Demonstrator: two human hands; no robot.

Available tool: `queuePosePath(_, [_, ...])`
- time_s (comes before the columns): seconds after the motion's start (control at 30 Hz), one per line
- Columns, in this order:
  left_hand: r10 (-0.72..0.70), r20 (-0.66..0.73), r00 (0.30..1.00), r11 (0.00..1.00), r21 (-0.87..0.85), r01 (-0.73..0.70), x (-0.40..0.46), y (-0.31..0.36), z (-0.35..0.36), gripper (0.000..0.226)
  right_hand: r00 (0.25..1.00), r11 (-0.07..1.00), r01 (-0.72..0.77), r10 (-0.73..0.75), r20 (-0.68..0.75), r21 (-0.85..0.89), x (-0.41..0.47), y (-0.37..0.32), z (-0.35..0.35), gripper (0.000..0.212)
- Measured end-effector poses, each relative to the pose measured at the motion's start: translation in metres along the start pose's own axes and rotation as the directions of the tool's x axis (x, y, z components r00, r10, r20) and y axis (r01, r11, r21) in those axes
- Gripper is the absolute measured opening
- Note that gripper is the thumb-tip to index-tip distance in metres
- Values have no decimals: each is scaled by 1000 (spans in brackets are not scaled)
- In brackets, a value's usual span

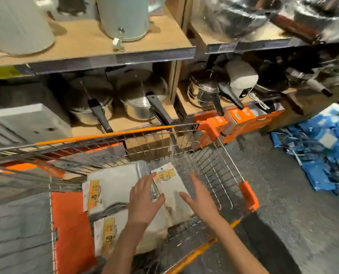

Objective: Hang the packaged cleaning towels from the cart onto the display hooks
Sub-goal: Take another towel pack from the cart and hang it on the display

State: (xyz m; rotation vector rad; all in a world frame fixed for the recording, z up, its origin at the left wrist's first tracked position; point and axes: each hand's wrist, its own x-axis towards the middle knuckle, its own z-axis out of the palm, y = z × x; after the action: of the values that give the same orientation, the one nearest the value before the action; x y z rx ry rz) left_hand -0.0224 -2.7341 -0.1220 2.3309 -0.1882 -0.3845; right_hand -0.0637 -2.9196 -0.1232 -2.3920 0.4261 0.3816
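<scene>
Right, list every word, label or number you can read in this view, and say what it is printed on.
"洁": large dark character on the yellow header cards of the clear-bagged grey towel packs in the wire cart; smaller print there is blurred.
Orange cardboard boxes under the bottom shelf: white characters, too blurred to read.
Price strip on the right-hand shelf edge: unreadable.
Blue plastic packs on the floor: white labels, illegible.
</scene>
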Motion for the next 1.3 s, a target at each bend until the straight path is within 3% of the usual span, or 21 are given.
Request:
queuePosePath(0.33, [8, -62, 998, 985, 174, 2, 82, -74, 84, 63, 980, 987, -141, 128, 152, 81, 136, 69, 78, 71])
queuePosePath(0.53, [-1, -175, 984, 994, 110, 20, 86, -108, 127, 56, 968, 970, -202, 176, 180, 132, 191, 109, 119, 51])
queuePosePath(0.7, [43, -81, 996, 979, 201, -26, 68, -130, 141, 63, 923, 892, -374, 331, 195, 253, 207, 124, 153, 41])
queuePosePath(0.77, [24, -81, 996, 980, 200, -7, 67, -134, 139, 60, 902, 882, -421, 382, 202, 213, 210, 132, 162, 50])
queuePosePath(0.83, [-1, -84, 996, 983, 184, 16, 66, -135, 135, 58, 903, 891, -415, 379, 201, 185, 211, 134, 166, 55])
queuePosePath(1.1, [-80, -113, 990, 983, 154, 97, 48, -144, 123, 60, 915, 849, -394, 329, 232, 352, 200, 123, 159, 45])
queuePosePath(1.3, [-79, -151, 985, 986, 134, 100, 37, -146, 97, 56, 968, 942, -185, 125, 217, 281, 193, 102, 112, 35])
